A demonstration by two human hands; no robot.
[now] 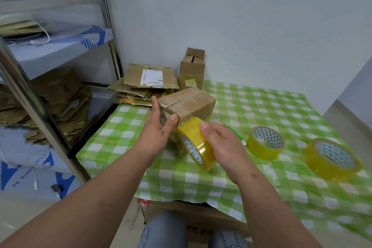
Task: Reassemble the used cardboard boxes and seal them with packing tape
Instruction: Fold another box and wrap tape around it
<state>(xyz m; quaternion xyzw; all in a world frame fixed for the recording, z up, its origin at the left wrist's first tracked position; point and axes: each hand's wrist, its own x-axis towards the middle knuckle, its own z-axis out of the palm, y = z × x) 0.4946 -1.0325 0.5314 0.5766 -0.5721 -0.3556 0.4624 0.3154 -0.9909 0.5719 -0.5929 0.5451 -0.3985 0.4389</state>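
L hand (159,129) grips near end of brown cardboard box (187,105) on green-checked tablecloth (261,107); box long axis runs from hand away and right. R hand (219,143) holds yellow packing tape roll (196,143) tilted on edge, touching box just right of L thumb. Two spare yellow tape rolls (265,143) lie flat right of R hand.

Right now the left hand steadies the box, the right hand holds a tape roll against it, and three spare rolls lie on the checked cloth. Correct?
Not quite: the head view shows two spare rolls on the checked cloth, not three. The rest stands: the left hand steadies the box, and the right hand holds a tape roll against it.
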